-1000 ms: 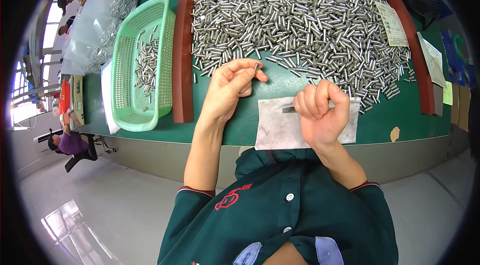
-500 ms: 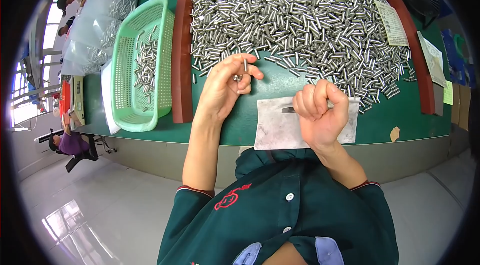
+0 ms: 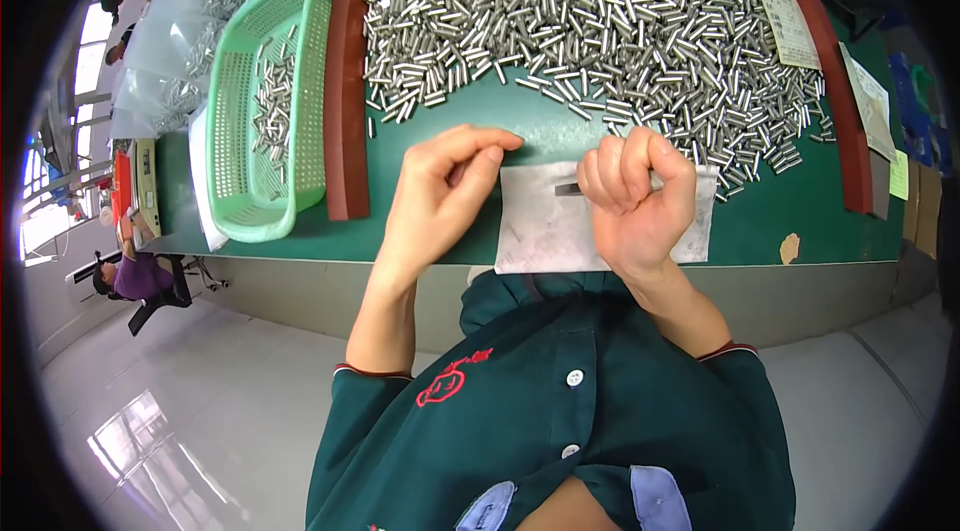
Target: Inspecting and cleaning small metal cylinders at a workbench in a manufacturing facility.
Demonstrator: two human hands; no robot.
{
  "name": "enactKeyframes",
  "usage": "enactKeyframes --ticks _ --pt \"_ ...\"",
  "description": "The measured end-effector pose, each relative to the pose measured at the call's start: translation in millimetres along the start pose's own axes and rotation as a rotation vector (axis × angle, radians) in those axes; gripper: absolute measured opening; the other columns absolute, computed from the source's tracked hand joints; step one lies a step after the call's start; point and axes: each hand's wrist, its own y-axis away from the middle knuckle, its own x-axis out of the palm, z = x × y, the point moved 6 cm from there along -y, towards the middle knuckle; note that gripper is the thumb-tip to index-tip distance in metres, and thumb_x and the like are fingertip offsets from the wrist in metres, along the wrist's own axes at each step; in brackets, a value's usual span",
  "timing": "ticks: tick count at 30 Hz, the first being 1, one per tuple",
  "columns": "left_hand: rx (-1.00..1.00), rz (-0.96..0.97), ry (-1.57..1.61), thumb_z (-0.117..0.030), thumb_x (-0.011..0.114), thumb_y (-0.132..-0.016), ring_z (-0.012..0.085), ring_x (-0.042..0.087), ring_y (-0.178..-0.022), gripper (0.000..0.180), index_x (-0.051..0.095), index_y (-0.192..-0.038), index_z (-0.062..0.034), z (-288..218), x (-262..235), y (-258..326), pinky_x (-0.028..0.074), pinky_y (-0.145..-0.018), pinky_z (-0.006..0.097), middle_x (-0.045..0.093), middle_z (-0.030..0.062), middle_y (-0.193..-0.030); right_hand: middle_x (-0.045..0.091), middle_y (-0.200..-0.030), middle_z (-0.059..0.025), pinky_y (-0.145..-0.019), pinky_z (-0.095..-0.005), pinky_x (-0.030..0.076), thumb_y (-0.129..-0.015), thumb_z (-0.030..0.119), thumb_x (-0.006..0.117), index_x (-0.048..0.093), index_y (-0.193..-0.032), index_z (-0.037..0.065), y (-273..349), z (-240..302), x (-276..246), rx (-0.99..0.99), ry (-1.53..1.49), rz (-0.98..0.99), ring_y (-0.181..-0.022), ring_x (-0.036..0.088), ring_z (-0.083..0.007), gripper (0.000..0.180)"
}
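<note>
We're riding on the wearer's head, in the left of two side-by-side fisheye cameras, looking steeply down and forward. Closest to us, filling the lower edge, is the dark green, white-buttoned cloth shirt (image 3: 500, 436). The bare left hand (image 3: 445, 196) and bare right hand (image 3: 640, 196) sit mid-frame, at close range over the flat green tabletop (image 3: 755, 231). Beyond, the heap of shiny cylindrical metal pins (image 3: 600, 21) runs off the top. And it's wide! Way out left, a seated person in purple (image 3: 140, 276) appears small and tipped sideways; black rounds every corner.
</note>
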Motion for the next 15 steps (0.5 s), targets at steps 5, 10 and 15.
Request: enactKeyframes --ticks 5,10,15 --pt "0.412 -0.055 -0.504 0.003 0.058 -0.061 0.0201 0.042 -0.054 0.038 0.06 -0.098 -0.0072 -10 5 29 0.037 -0.048 0.031 0.037 0.0042 -0.06 0.026 -0.043 0.0006 -0.04 -0.0251 0.015 -0.084 0.019 0.033 0.028 -0.051 0.008 0 -1 3 -0.004 0.013 0.032 -0.041 0.018 -0.0076 0.035" --pt "0.461 0.033 -0.716 0.005 0.058 -0.061 0.0186 0.04 -0.054 0.046 0.06 -0.103 -0.01 2 9 34 0.035 -0.048 0.03 0.035 0.0044 -0.061 0.026 -0.043 0.0006 -0.04 -0.0251 0.016 -0.084 0.019 0.033 0.028 -0.051 0.008 -1 -2 2 -0.002 0.03 0.032 -0.041 0.018 -0.0077 0.035" --pt "0.487 0.031 -0.764 0.006 0.058 -0.06 0.0186 0.04 -0.054 0.046 0.06 -0.103 -0.0092 1 5 36 0.035 -0.048 0.03 0.035 0.0046 -0.06 0.026 -0.043 0.0006 -0.04 -0.025 0.016 -0.084 0.019 0.033 0.028 -0.051 0.008 0 -1 2 0.001 0.036 0.035 -0.041 0.018 -0.0077 0.035"
